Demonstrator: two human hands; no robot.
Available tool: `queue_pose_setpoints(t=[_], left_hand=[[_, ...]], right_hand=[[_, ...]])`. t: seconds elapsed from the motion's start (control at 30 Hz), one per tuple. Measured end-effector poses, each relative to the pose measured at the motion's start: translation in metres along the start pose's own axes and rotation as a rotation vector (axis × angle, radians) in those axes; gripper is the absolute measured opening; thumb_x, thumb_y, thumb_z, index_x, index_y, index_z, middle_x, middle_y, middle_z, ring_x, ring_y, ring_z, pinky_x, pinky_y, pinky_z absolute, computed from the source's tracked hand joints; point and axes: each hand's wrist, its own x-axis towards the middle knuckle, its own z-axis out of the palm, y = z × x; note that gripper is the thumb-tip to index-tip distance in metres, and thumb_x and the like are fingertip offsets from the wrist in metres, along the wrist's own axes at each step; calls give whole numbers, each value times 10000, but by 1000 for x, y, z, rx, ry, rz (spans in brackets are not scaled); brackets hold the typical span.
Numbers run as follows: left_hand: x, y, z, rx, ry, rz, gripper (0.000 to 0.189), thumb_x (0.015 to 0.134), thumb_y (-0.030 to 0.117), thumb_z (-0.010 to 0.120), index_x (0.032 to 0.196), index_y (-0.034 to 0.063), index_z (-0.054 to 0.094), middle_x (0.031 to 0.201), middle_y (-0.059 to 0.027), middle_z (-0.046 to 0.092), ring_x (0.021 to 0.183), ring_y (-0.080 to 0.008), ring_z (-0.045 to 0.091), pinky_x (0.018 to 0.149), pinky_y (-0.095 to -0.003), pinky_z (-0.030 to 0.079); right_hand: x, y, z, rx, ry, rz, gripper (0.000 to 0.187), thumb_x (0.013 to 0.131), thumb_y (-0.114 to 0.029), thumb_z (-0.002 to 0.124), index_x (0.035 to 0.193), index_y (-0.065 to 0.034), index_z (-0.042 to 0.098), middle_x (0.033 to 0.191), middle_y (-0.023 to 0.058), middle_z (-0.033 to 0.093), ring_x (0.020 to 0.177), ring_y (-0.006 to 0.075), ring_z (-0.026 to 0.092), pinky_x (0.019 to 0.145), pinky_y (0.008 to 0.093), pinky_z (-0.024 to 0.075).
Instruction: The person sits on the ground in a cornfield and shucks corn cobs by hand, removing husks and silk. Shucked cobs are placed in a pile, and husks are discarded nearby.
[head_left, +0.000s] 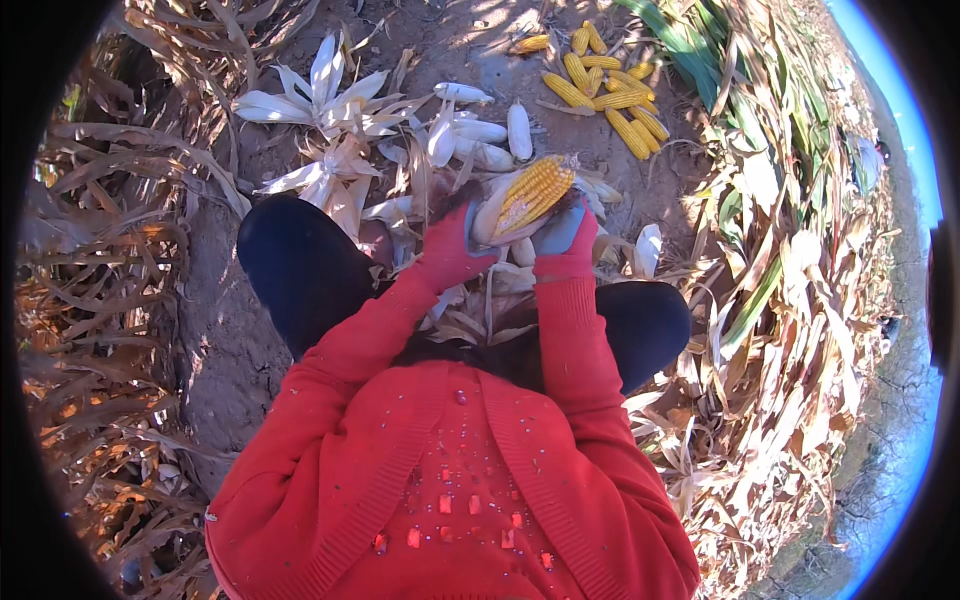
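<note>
A yellow ear of corn (534, 191), its upper part bare and its lower part wrapped in pale husk, lies between my two gloved hands. My left hand (456, 238), in a red and grey glove, grips the husk at the ear's lower left. On the right side, my right hand (564, 231) holds the ear and husk from below; its fingers are mostly hidden. Just beyond, several ears in white husk (480, 131) lie on the soil. Farther off at the upper right is a loose pile of husked yellow ears (600, 82).
Opened white husks (326, 97) spread at the upper left. Dry corn stalks and leaves (780, 322) are heaped along the right, and more dry leaves (105, 262) fill the left edge. My bent knees in dark trousers flank loose husks (510, 281) on the ground.
</note>
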Motion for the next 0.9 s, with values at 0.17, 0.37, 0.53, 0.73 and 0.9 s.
queue_pose_setpoints(t=[0.17, 0.37, 0.53, 0.73, 0.9], left_hand=[[14, 35, 21, -743, 414, -47, 596, 783, 238, 778, 1256, 0, 504, 1116, -129, 634, 1022, -219, 626, 856, -356, 505], [76, 37, 3, -1149, 330, -167, 443, 841, 287, 745, 1146, 10, 583, 996, -33, 632, 851, -105, 592, 772, -265, 493], [90, 11, -4, -1155, 252, -523, 383, 865, 343, 702, 1061, 19, 642, 938, -41, 652, 862, -116, 613, 764, -277, 507], [75, -39, 12, -1397, -69, -533, 437, 819, 331, 720, 1064, -23, 643, 933, -92, 675, 806, -192, 663, 739, -307, 536], [81, -65, -38, -943, 361, -628, 350, 899, 306, 615, 1091, 14, 639, 951, -80, 670, 829, -188, 658, 737, -319, 539]], right_hand=[[-7, 7, 30, -216, 21, -163, 328, 985, -166, 425, 1211, 13, 581, 1190, 113, 621, 1020, 208, 614, 897, 340, 492], [-12, 6, 41, 112, -109, 82, 380, 977, -243, 446, 1248, -8, 573, 1209, 125, 613, 1093, 239, 586, 965, 354, 462], [-38, -4, 37, 522, -381, 376, 303, 977, -282, 454, 1106, -54, 605, 1033, 80, 634, 952, 204, 618, 848, 380, 516], [-66, 4, 52, 313, -263, 493, 269, 961, -274, 519, 1090, -51, 599, 891, 72, 636, 851, 199, 633, 768, 355, 526], [-69, -2, 47, -200, -632, 498, 266, 953, -216, 533, 1099, -12, 623, 945, 63, 660, 848, 180, 626, 754, 323, 507]])
